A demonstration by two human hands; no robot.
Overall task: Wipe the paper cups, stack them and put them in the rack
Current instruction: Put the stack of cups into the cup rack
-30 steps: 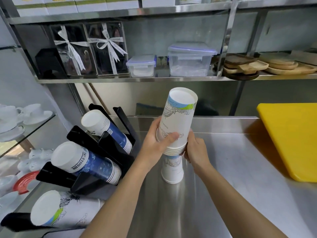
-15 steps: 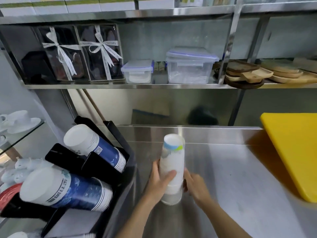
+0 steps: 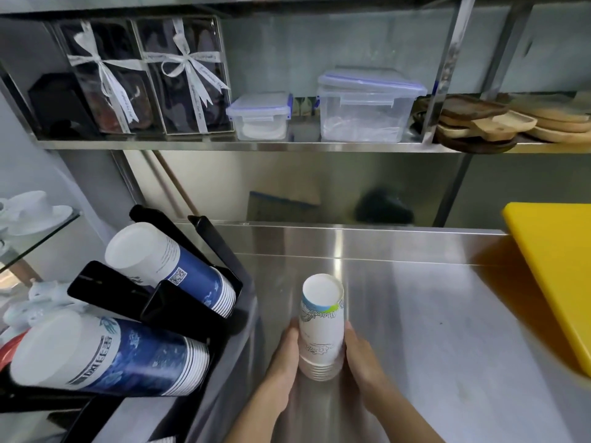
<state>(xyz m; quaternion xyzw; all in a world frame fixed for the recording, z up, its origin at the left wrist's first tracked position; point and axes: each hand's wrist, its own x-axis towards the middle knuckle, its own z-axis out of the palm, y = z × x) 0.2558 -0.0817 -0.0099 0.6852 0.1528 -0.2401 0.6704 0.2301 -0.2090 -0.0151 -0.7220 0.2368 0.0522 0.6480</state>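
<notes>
A stack of white paper cups (image 3: 321,327) with a blue-green band stands upside down on the steel counter (image 3: 415,314). My left hand (image 3: 284,362) presses its left side and my right hand (image 3: 363,359) its right side, both near the stacked rims at the bottom. The black cup rack (image 3: 179,302) sits at the left. It holds two lying stacks of blue-and-white cups, an upper one (image 3: 169,266) and a lower one (image 3: 105,356).
A yellow cutting board (image 3: 556,270) lies at the right edge. The shelf above carries two ribboned gift boxes (image 3: 144,78), two clear plastic containers (image 3: 367,103) and wooden trays (image 3: 499,123). White cups and saucers (image 3: 32,209) sit on a glass shelf at far left.
The lifted stack came down over the single cup on the counter and now forms one stack. Both hands slid down to its base. The camera tilted and moved closer.
</notes>
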